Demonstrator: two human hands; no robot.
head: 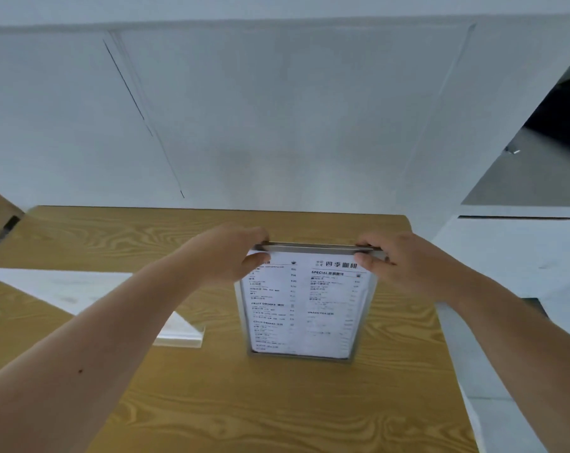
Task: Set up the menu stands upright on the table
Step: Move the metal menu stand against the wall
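Note:
A clear acrylic menu stand [305,308] holding a white printed menu sheet stands upright on the wooden table [244,403], its base resting on the tabletop. My left hand [231,253] grips its top left corner. My right hand [398,259] grips its top right corner. A second clear stand [180,331] lies at the left, its flat white panel [58,289] stretching toward the left edge, partly behind my left forearm.
A white wall [277,109] rises directly behind the table's far edge. The table's right edge drops off to a pale floor [506,256]. Another wooden surface shows at the far left.

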